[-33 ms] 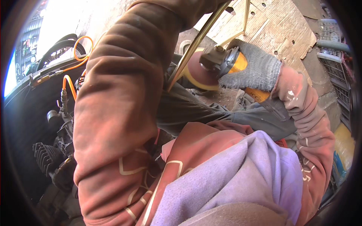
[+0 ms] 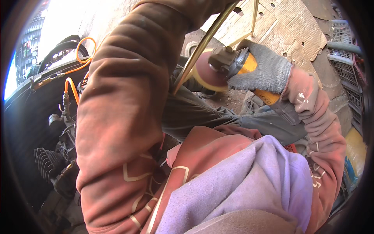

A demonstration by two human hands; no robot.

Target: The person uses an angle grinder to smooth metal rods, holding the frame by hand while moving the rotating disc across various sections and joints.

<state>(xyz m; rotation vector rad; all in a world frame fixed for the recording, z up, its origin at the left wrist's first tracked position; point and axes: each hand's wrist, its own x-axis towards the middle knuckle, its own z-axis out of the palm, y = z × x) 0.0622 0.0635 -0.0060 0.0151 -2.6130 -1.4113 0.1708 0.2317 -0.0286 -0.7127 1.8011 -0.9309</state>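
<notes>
My right hand (image 2: 263, 70), in a grey knit glove, is closed round the yellow body of an angle grinder (image 2: 246, 64). The tool's round brownish-red disc (image 2: 208, 72) faces left, close beside a long gold-coloured metal bar (image 2: 206, 41); I cannot tell whether they touch. This bar slants from the top edge down to my lap, and a second thin bar (image 2: 255, 17) with a crosspiece (image 2: 239, 39) stands to its right. My left arm (image 2: 124, 85) stretches up past the top edge, so my left hand is out of sight.
A worn board (image 2: 288, 27) with holes lies on the ground ahead. Plastic crates (image 2: 343, 43) stand along the right. On the left are a compressor-like machine (image 2: 62, 156), an orange hose (image 2: 72, 85) and a black tyre (image 2: 62, 48). My legs (image 2: 202, 117) are folded below the grinder.
The grinder and my right hand have shifted very slightly right, and the grinder's head is a touch higher. My left arm and the bars look the same.
</notes>
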